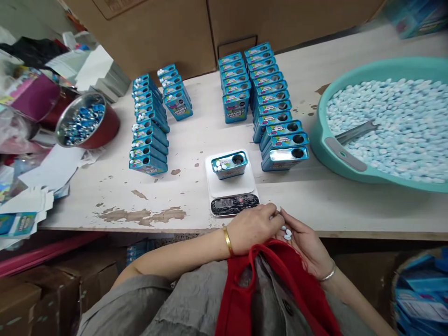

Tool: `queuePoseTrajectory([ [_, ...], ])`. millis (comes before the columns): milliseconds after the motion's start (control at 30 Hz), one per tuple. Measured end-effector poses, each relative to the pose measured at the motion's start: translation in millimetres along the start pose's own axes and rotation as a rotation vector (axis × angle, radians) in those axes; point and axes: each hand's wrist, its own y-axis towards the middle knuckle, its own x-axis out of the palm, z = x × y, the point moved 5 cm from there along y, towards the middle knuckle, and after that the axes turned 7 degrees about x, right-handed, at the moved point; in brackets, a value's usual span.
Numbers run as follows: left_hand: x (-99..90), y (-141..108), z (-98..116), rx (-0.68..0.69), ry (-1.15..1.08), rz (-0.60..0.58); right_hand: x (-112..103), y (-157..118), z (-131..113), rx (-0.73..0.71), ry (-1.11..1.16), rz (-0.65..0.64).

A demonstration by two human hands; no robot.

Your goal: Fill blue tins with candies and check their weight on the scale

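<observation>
My left hand point(257, 226), with a gold bangle at the wrist, reaches over to my right palm. Its fingers are bent and closed; whatever they pinch is hidden. Cupped palm up at the table edge, my right hand point(311, 247) holds a few pale blue candies point(287, 233). Just beyond the hands is a white kitchen scale point(231, 187) with a lit display. On it stands a blue candy tin point(229, 165), with several candies lying on its top beside the round dark opening.
Rows of blue tins stand at the left point(149, 151) and centre right point(276, 116). A turquoise basin point(320, 140) of candies holds a metal scoop point(357, 132). At the far left are a red metal bowl point(108, 126) of small shiny blue pieces and piled papers. Cardboard boxes point(168, 42) line the back.
</observation>
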Motion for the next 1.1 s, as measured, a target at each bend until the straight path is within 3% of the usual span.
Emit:
queuePoseTrajectory([
  [200, 0.3, 0, -6, -0.017, -0.035, -0.005, 3, 5, 0, 0.013, -0.046, -0.019],
  [433, 1.9, 2, -5, 0.057, -0.039, 0.014, 3, 10, -5, -0.028, -0.138, 0.0],
  [500, -9.0, -3, -6, 0.1, -0.08, 0.087, 3, 8, -7, -0.06, -0.149, 0.016],
  [567, -30.3, -14, -14, 0.097, -0.123, 0.247, 3, 4, -13, -0.106, -0.175, 0.039],
  [700, -78.6, -56, -50, -0.171, -0.096, 0.718, -2, -3, -30, -0.236, -0.309, 0.067],
  [767, -87.5, -78, -60, -0.294, -0.045, 0.866, -6, -6, -36, -0.278, -0.413, 0.056],
  [800, -86.1, -85, -62, -0.318, -0.038, 0.875, -9, -6, -38, -0.29, -0.488, 0.064],
  [867, -74.4, -92, -60, -0.303, -0.063, 0.786, -12, -8, -40, -0.352, -0.703, 0.118],
  [967, -55.7, -97, -58, -0.289, -0.097, 0.68, -3, -9, -41, -0.531, -1.118, 0.157],
  [1100, -63.5, -107, -70, -0.384, 0.031, 0.865, 13, 4, -29, -0.598, -1.424, -0.052],
])
